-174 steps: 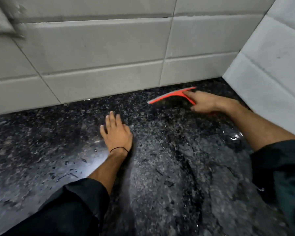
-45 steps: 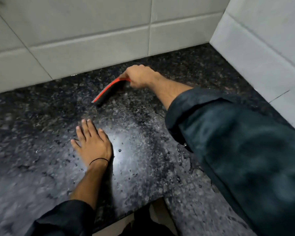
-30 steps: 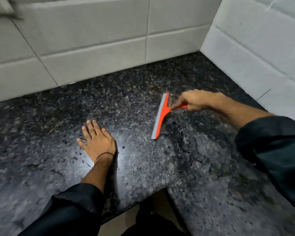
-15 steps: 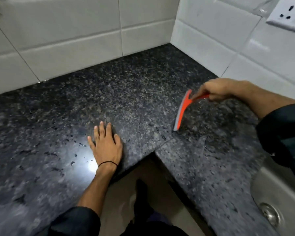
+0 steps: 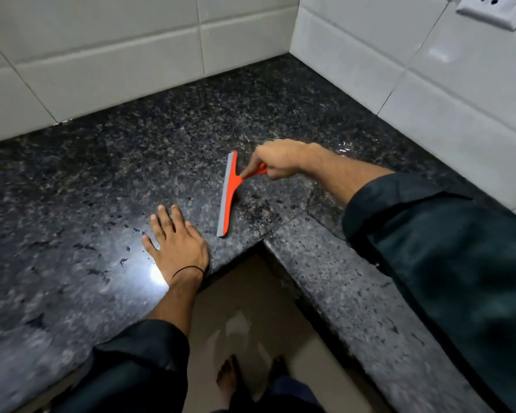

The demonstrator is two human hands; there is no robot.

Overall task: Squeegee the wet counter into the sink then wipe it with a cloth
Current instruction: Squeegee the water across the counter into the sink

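Note:
An orange squeegee (image 5: 227, 194) with a grey rubber edge rests blade-down on the wet black granite counter (image 5: 108, 162), near the inner corner of the L-shaped top. My right hand (image 5: 276, 159) grips its short handle from the right. My left hand (image 5: 176, 242) lies flat on the counter, fingers spread, just left of the blade's near end. Water drops and streaks dot the stone around both hands. No sink or cloth is in view.
White tiled walls (image 5: 102, 55) close the counter at the back and right. A wall socket (image 5: 489, 10) sits at the top right. The counter's front edge (image 5: 295, 263) turns a corner above the floor, where my feet (image 5: 230, 380) stand.
The squeegee has swept from the back wall toward the right, then come back left to the inner corner. My left hand stayed flat on the counter. The sink edge seen half a second ago has left the view.

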